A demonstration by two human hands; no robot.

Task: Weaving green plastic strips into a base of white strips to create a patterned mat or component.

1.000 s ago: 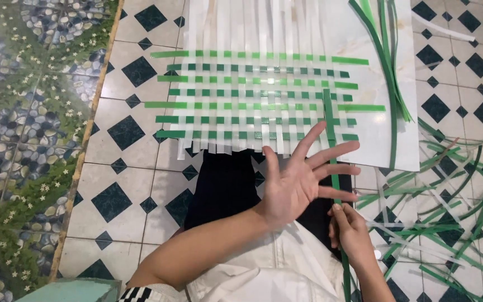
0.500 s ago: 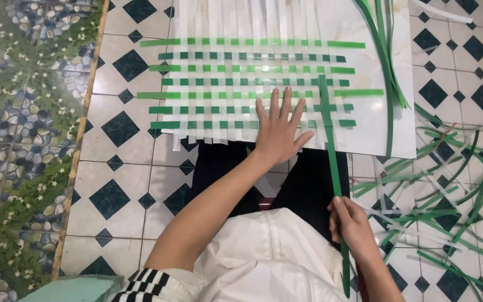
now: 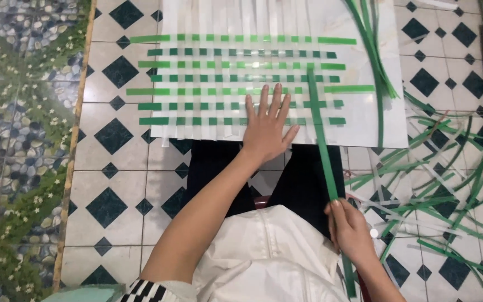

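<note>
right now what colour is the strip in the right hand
Green; the long strip held by the right hand shows best in the head view.

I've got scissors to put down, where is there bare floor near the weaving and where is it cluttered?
Bare tile lies left of the mat, between it and the pebble strip. The white board is bare right of the woven rows, up to the green strip bundle. Right of the right hand, loose strips crowd the floor. The left hand covers the mat's near edge.
</note>
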